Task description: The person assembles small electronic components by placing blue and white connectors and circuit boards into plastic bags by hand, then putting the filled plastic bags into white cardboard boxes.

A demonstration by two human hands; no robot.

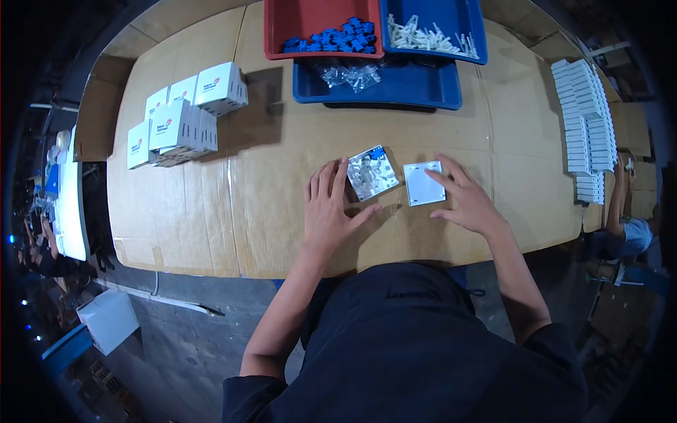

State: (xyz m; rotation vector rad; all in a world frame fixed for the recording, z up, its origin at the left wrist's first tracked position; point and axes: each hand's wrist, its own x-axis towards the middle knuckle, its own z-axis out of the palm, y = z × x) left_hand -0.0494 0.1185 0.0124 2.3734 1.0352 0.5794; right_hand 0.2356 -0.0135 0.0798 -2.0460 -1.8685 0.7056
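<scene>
A shallow square white box (pixel 372 174) lies tilted on the cardboard-covered table, holding a shiny clear plastic bag (pixel 369 179) and a small blue plastic piece (pixel 378 152) at its far corner. Along its left side rests my left hand (pixel 328 211), fingers stretched out and thumb apart, gripping nothing. Just right of the box is a flat square white cover (pixel 424 185) with small dark marks at its corners. My right hand (pixel 467 199) spreads over the right side of this cover, a fingertip on it and the thumb apart.
At the far side stand a red bin (pixel 324 10) of blue plastic parts, a blue bin (pixel 431 8) of white plastic parts and a lower blue bin (pixel 423 88) with clear bags. Stacked white boxes (pixel 169 127) stand left; piled white squares (pixel 584 120) right. People work beyond both sides.
</scene>
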